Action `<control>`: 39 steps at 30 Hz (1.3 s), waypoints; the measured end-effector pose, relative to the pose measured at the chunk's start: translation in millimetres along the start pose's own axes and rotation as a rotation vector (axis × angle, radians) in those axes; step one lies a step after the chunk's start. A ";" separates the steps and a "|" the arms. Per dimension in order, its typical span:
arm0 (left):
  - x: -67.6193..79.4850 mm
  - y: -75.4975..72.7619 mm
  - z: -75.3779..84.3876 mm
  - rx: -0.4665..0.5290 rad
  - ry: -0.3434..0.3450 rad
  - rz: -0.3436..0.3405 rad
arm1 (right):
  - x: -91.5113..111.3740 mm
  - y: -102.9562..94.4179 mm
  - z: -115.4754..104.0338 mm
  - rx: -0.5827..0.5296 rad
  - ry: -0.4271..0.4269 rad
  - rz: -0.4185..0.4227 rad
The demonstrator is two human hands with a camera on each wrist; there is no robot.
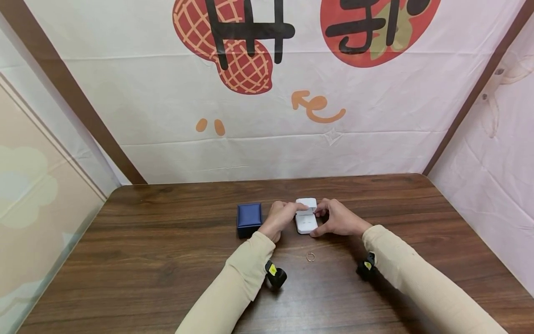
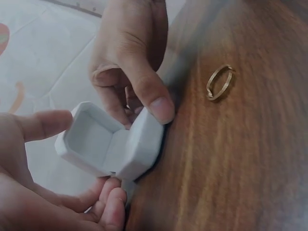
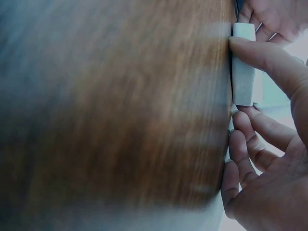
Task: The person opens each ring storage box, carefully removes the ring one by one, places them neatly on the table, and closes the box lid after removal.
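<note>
A small white ring box stands on the table with its lid raised toward the back. My left hand holds its left side; in the left wrist view the thumb lies at the lid's edge, the other fingers near the hinge. From the right, my right hand grips the base, its thumb pressing a front corner. In the right wrist view, the box sits low against the tabletop between both hands. A thin gold ring lies on the wood in front of the box, touched by neither hand.
A dark blue box with its lid down stands just left of my left hand. The brown wooden table reaches back to a white printed curtain. Each wrist carries a black strapped camera.
</note>
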State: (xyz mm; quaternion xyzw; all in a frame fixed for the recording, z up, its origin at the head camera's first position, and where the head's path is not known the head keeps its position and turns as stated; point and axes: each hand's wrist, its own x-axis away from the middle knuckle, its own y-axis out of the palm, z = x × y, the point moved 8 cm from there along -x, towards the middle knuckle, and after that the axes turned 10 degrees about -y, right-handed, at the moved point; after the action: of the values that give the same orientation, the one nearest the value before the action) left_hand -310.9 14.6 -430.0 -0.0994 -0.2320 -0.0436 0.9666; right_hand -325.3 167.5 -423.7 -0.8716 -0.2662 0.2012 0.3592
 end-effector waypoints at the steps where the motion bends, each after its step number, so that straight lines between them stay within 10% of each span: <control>1: -0.3 0.5 0.4 0.003 -0.004 -0.004 | 0.0 -0.1 -0.4 0.001 -0.004 0.000; 39: 4.7 2.4 -5.2 -0.090 0.115 -0.021 | 0.7 0.1 -3.3 -0.018 -0.051 -0.006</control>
State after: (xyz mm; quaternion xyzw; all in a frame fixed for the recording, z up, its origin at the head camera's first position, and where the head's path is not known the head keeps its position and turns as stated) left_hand -304.1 15.7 -432.8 -0.1376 -0.1750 -0.0699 0.9724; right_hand -322.9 166.2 -421.7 -0.8685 -0.2800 0.2200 0.3450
